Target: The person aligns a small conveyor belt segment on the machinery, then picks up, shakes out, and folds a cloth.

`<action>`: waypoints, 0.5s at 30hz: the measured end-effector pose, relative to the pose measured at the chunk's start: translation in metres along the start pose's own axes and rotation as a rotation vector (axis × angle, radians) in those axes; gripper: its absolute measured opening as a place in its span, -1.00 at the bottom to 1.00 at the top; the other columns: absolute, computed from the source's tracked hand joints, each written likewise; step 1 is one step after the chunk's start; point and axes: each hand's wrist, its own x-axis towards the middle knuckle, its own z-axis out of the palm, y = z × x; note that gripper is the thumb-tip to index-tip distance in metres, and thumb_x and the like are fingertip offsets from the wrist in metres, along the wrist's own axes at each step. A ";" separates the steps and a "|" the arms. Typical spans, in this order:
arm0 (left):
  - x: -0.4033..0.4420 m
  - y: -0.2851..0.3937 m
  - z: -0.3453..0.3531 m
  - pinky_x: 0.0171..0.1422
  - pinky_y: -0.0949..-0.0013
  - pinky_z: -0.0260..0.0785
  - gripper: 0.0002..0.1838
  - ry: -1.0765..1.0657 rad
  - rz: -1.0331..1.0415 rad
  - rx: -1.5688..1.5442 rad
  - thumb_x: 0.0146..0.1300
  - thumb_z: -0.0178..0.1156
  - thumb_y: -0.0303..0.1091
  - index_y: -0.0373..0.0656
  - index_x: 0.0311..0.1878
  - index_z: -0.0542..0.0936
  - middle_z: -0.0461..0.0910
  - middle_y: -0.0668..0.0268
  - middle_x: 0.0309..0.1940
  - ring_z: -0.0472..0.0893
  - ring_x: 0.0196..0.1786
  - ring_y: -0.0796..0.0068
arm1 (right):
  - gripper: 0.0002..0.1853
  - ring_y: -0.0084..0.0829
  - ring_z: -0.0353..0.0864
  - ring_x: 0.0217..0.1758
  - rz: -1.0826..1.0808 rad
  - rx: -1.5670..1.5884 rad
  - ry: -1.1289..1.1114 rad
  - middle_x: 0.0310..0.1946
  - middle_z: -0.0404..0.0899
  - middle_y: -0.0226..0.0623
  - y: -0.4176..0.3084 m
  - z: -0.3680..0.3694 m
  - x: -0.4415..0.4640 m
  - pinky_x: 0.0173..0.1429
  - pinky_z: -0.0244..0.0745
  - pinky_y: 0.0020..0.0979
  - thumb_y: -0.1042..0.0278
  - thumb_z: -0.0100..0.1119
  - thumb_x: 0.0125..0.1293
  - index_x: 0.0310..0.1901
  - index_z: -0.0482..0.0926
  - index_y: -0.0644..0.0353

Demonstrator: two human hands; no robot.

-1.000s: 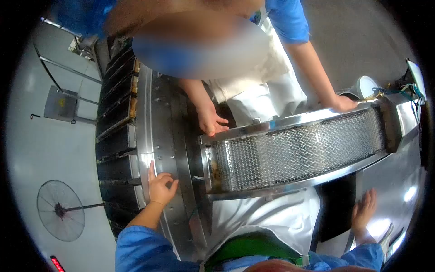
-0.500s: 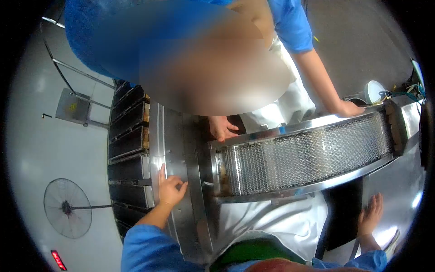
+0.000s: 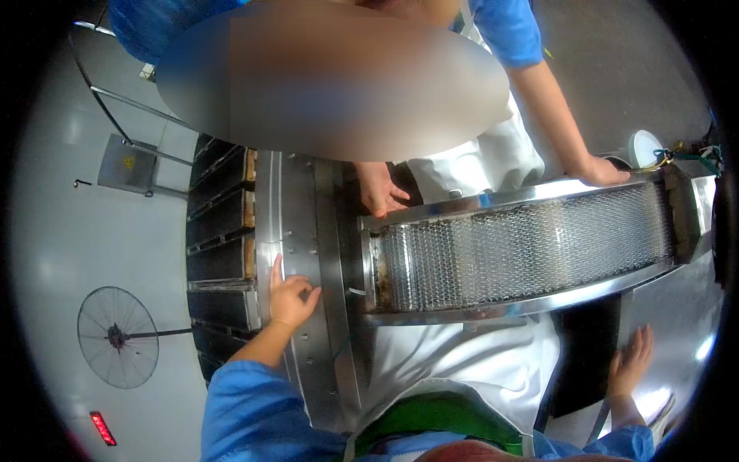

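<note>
My left hand rests on a riveted steel ledge, index finger stretched out along it and the other fingers loosely apart. Nothing is in it. To the right, my right hand lies flat with fingers extended on a smooth steel panel, also holding nothing. Between and beyond my hands runs a wire mesh conveyor belt in a steel frame. Black rectangular plates stand in a row just left of the ledge.
Across the belt a co-worker leans in, one hand by the belt's left end and another hand on the far frame rail. Near the right end are a round white lid and cables. A wall fan is at left.
My view has tilted slightly, so the belt sits higher in the picture. The co-worker's upper body appears higher too. My hands stay in the same places on the steel.
</note>
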 end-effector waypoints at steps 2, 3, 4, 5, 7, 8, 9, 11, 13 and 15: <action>-0.001 -0.002 0.002 0.56 -0.27 -0.01 -0.80 -0.008 -0.021 -0.020 -0.01 0.46 -0.24 -0.04 -0.56 0.63 0.71 0.35 -0.20 0.14 0.53 -0.25 | -0.34 0.12 0.13 0.55 -0.005 0.001 0.004 0.50 0.18 0.00 0.000 -0.001 0.001 0.56 0.03 0.08 0.30 0.07 0.28 0.43 0.25 0.19; -0.003 -0.002 0.002 0.56 -0.27 -0.01 -0.80 -0.012 -0.020 -0.021 -0.01 0.46 -0.24 -0.04 -0.56 0.63 0.71 0.35 -0.20 0.14 0.53 -0.25 | -0.34 0.12 0.13 0.55 -0.007 0.007 0.004 0.50 0.18 -0.01 -0.001 -0.002 0.000 0.56 0.03 0.08 0.31 0.08 0.27 0.43 0.25 0.18; -0.002 -0.002 0.002 0.56 -0.26 -0.02 -0.80 -0.012 -0.004 -0.014 -0.01 0.47 -0.24 -0.04 -0.56 0.63 0.71 0.33 -0.19 0.13 0.53 -0.25 | -0.33 0.12 0.13 0.55 -0.007 0.013 0.009 0.50 0.17 -0.01 -0.001 -0.003 0.001 0.56 0.03 0.08 0.31 0.09 0.26 0.43 0.26 0.17; 0.000 -0.002 0.000 0.57 -0.24 -0.02 -0.80 -0.012 0.013 -0.005 -0.01 0.47 -0.24 -0.04 -0.56 0.63 0.72 0.32 -0.18 0.13 0.53 -0.25 | -0.33 0.12 0.13 0.55 -0.005 0.014 0.010 0.50 0.17 -0.01 -0.002 -0.002 0.001 0.56 0.03 0.08 0.31 0.09 0.26 0.43 0.26 0.17; -0.001 -0.001 -0.003 0.57 -0.23 -0.01 -0.80 -0.035 -0.014 -0.004 -0.01 0.47 -0.24 -0.04 -0.56 0.64 0.72 0.31 -0.17 0.13 0.53 -0.25 | -0.33 0.12 0.13 0.55 0.009 0.029 0.009 0.50 0.17 -0.02 -0.003 -0.002 0.001 0.56 0.03 0.07 0.33 0.10 0.25 0.43 0.26 0.15; 0.000 0.000 -0.002 0.57 -0.21 -0.01 -0.80 -0.056 -0.044 -0.007 -0.01 0.48 -0.24 -0.05 -0.55 0.64 0.72 0.30 -0.16 0.13 0.53 -0.25 | -0.33 0.12 0.13 0.55 0.017 0.023 0.013 0.50 0.17 -0.02 -0.003 -0.003 0.001 0.56 0.03 0.07 0.33 0.10 0.25 0.43 0.26 0.15; 0.001 0.001 -0.001 0.57 -0.21 -0.01 -0.80 -0.053 -0.039 -0.012 -0.01 0.48 -0.24 -0.05 -0.55 0.64 0.72 0.30 -0.16 0.13 0.53 -0.25 | -0.32 0.12 0.13 0.55 0.018 0.029 0.013 0.50 0.18 -0.02 -0.004 -0.004 0.002 0.56 0.03 0.07 0.35 0.11 0.24 0.43 0.26 0.14; 0.001 0.002 -0.002 0.57 -0.20 0.00 -0.80 -0.036 -0.047 -0.009 -0.01 0.48 -0.24 -0.05 -0.55 0.64 0.72 0.30 -0.16 0.13 0.53 -0.26 | -0.32 0.12 0.13 0.55 0.014 0.039 0.015 0.50 0.18 -0.02 -0.004 -0.003 0.005 0.57 0.02 0.07 0.37 0.12 0.23 0.43 0.27 0.13; 0.001 0.005 -0.004 0.57 -0.20 0.00 -0.80 -0.026 -0.043 -0.007 -0.01 0.48 -0.24 -0.05 -0.55 0.64 0.72 0.30 -0.16 0.13 0.53 -0.26 | -0.32 0.12 0.14 0.54 0.006 0.045 0.027 0.50 0.18 -0.02 -0.003 -0.001 0.004 0.57 0.02 0.07 0.38 0.12 0.23 0.43 0.27 0.13; 0.001 0.006 -0.005 0.57 -0.20 -0.01 -0.80 -0.021 -0.037 -0.010 -0.01 0.48 -0.24 -0.05 -0.55 0.64 0.72 0.31 -0.16 0.12 0.53 -0.26 | -0.32 0.12 0.13 0.54 0.006 0.044 0.021 0.50 0.18 -0.01 -0.001 0.000 0.001 0.57 0.02 0.07 0.38 0.11 0.23 0.43 0.26 0.13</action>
